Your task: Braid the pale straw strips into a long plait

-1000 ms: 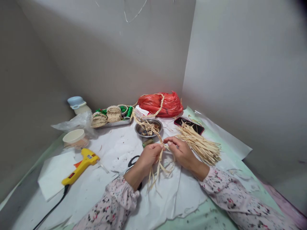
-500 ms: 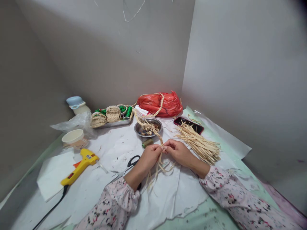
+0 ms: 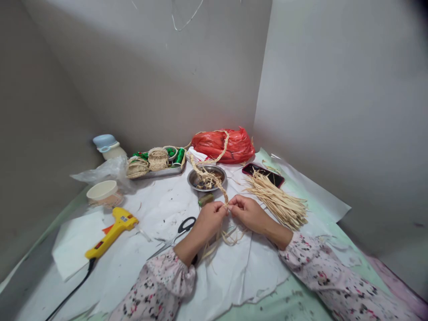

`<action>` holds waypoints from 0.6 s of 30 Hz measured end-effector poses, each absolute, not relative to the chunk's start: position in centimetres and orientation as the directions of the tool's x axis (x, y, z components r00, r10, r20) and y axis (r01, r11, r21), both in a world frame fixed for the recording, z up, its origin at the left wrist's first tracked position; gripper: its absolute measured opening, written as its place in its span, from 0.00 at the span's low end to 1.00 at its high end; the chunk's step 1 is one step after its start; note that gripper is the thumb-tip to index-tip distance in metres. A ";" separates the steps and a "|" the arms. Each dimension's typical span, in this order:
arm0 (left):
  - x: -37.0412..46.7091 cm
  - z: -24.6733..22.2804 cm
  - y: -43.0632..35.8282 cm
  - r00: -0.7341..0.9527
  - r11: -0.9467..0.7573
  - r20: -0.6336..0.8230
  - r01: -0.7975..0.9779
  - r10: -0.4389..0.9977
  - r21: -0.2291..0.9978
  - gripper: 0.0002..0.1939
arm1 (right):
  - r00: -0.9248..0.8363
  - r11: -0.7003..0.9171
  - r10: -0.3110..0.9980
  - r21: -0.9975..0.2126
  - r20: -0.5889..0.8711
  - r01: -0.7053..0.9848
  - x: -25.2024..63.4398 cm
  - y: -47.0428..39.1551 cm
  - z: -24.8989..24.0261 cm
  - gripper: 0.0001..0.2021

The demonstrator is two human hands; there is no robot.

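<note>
A straw braid (image 3: 224,192) runs from my fingers back over the steel bowl (image 3: 223,171) and up across a red plastic bag. My left hand (image 3: 212,217) pinches the braid's near end. Close against it, my right hand (image 3: 245,211) is closed at the same spot, thumb and forefinger on the straw strands. Loose strands (image 3: 229,238) hang below both hands over the white paper. Scissors (image 3: 186,226) lie partly hidden under my left forearm. Just beyond my left hand sits a small olive-green spool (image 3: 205,199).
To the right, a bundle of straw strips (image 3: 281,200) overlaps a phone (image 3: 259,169). On the left lie a yellow glue gun (image 3: 110,234) with its cord and a paper cup (image 3: 101,191). Behind are a metal tray (image 3: 160,172) with braid rolls and green thread, and the red bag (image 3: 234,147).
The hands stay almost in place at the braid's end. Loose strands beneath them have shifted, and the braid's far loop over the bowl has moved slightly.
</note>
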State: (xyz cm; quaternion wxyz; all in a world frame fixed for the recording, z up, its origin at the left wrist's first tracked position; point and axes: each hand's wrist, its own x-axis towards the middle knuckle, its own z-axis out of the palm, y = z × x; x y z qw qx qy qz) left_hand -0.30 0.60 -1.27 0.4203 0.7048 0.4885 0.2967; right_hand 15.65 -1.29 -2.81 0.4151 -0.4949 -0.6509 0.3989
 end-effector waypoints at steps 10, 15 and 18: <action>-0.1 -1.1 -0.1 0.365 -0.273 0.065 0.553 0.929 0.787 0.14 | -0.095 0.184 0.983 -0.896 0.159 0.405 15.3 -1.6 -2.5 0.05; -0.2 -0.5 -0.7 0.335 -0.328 0.139 0.616 0.932 0.716 0.13 | -0.059 0.177 0.984 -0.884 0.168 0.432 15.4 -1.5 -2.4 0.05; -0.3 -0.5 -0.9 0.260 -0.320 0.192 0.657 0.946 0.683 0.12 | -0.043 0.171 0.985 -0.879 0.170 0.445 15.4 -1.5 -2.3 0.04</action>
